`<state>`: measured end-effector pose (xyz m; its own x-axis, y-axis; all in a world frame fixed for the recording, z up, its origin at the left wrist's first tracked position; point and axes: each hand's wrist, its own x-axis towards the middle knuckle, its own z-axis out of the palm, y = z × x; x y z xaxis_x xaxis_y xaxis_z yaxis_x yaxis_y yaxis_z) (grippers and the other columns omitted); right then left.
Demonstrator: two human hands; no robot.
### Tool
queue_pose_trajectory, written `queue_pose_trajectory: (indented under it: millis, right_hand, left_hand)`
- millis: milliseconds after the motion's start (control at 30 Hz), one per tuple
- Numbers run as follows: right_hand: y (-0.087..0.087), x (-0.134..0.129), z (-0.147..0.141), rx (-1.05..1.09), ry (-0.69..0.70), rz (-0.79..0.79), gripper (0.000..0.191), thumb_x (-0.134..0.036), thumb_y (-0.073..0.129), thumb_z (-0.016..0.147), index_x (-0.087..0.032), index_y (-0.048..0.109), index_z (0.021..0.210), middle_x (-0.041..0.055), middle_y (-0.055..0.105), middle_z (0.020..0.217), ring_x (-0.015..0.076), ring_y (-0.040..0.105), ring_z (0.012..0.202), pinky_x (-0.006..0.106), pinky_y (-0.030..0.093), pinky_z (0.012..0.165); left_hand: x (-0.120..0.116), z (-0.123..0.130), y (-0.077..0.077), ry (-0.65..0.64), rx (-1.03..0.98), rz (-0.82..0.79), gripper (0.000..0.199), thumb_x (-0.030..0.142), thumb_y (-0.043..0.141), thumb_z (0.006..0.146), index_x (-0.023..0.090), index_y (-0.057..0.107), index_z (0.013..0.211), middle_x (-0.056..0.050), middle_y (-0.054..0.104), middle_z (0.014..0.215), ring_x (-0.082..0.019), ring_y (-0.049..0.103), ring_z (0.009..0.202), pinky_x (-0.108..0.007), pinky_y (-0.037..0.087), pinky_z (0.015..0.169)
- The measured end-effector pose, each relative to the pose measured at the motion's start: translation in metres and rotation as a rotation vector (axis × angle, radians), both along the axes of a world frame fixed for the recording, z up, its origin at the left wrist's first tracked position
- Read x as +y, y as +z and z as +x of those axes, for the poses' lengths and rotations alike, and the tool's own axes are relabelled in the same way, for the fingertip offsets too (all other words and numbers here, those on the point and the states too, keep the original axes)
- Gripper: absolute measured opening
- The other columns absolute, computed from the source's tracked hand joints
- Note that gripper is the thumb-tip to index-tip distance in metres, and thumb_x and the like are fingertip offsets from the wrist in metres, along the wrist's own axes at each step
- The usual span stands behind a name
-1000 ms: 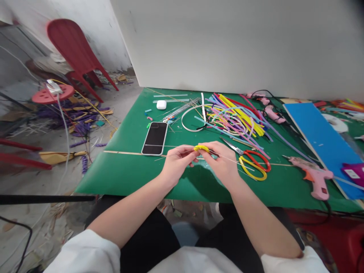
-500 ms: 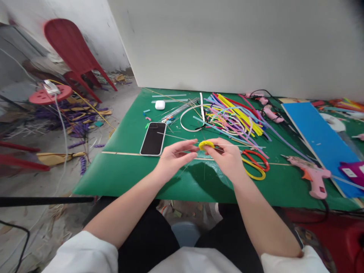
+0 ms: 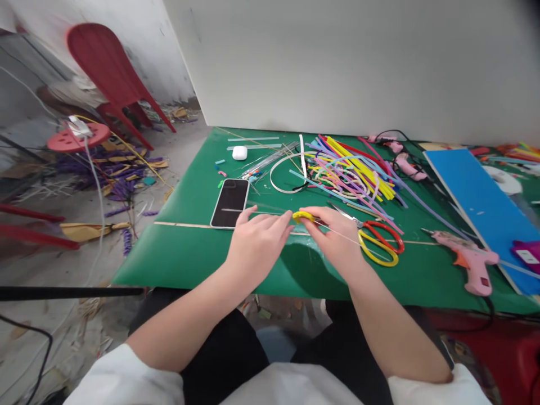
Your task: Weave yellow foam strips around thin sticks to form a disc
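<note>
Two bare hands meet above a green table (image 3: 169,261). The right hand (image 3: 337,239) pinches a small, curved, fuzzy yellow piece (image 3: 304,216) between thumb and fingers. The left hand (image 3: 255,242) is back-up, its fingers stretched toward the piece; whether they grip anything is hidden. Thin pale wires (image 3: 342,234) spread from the yellow piece, one slanting past the right hand over the scissors (image 3: 382,226), others blurred above the phone (image 3: 230,203).

The likeliest trouble is in the wires: they look long and springy, so a turn of the piece could make one snag a scissor handle, scratch the phone or poke a finger. The pinch covers little of the piece, so a tug on a wire could twist it loose or unwind the fuzz. A sweep of the right wrist could nudge the scissors, whose blades lie partly open just beyond that hand.

The table's near edge runs under both forearms, so anything dropped toward the body could fall to the littered floor. A tall pale panel (image 3: 337,67) walls off the far side. Fuzzy sticks (image 3: 354,174) and a white headband (image 3: 287,192) crowd the space ahead; a pink glue gun (image 3: 475,259), heat unknown, limits reach rightward, its cord hanging over the near edge. The roomiest green stretch lies left of the phone and along the front.
</note>
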<state>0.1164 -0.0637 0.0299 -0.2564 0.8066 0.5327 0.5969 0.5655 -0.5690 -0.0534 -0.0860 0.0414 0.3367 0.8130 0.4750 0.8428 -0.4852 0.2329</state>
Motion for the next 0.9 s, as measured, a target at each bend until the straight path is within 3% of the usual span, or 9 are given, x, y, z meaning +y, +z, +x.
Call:
queue_pose_trajectory:
  millis: [200,433,600,733,900]
  right_hand:
    - [0.004,-0.009,-0.007,-0.031,0.001,0.156,0.015,-0.019,0.050,0.083,-0.021,0.063,0.092,0.0035,0.069,0.085,0.0145,0.063,0.078,0.026,0.049,0.073]
    - [0.004,-0.013,-0.007,-0.012,-0.005,0.226,0.017,-0.017,0.050,0.083,-0.022,0.062,0.093,0.0039,0.069,0.086,0.0152,0.063,0.079,0.028,0.049,0.075]
    - [0.004,-0.010,-0.007,-0.020,-0.011,0.204,0.015,-0.016,0.051,0.083,-0.020,0.063,0.090,0.0042,0.070,0.084,0.0144,0.063,0.078,0.026,0.050,0.073]
    - [0.003,-0.008,-0.006,-0.015,0.011,0.168,0.017,-0.016,0.051,0.083,-0.020,0.063,0.094,0.0037,0.070,0.089,0.0136,0.064,0.081,0.024,0.049,0.075]
    - [0.001,-0.009,-0.007,-0.027,-0.019,0.203,0.017,-0.018,0.051,0.083,-0.021,0.065,0.094,0.0038,0.071,0.086,0.0144,0.065,0.078,0.026,0.051,0.073]
  left_hand:
    - [0.004,0.003,-0.012,-0.058,-0.226,-0.029,0.022,0.023,0.045,0.086,0.018,0.066,0.087,-0.004,0.071,0.084,-0.016,0.064,0.077,-0.030,0.043,0.074]
    - [-0.001,0.007,-0.011,-0.107,-0.310,-0.007,0.022,0.019,0.046,0.084,0.018,0.067,0.079,-0.003,0.070,0.079,-0.015,0.063,0.075,-0.028,0.044,0.078]
    - [0.000,0.008,-0.013,-0.065,-0.302,-0.070,0.023,0.020,0.045,0.085,0.020,0.068,0.082,-0.004,0.070,0.080,-0.016,0.063,0.076,-0.032,0.043,0.080]
    - [0.004,0.008,-0.015,-0.018,-0.461,-0.160,0.022,0.026,0.048,0.085,0.022,0.068,0.095,-0.004,0.071,0.091,-0.017,0.064,0.083,-0.029,0.045,0.078]
    - [0.001,0.011,-0.016,0.038,-0.563,-0.240,0.020,0.028,0.052,0.082,0.023,0.070,0.089,-0.002,0.072,0.085,-0.017,0.065,0.075,-0.026,0.047,0.069]
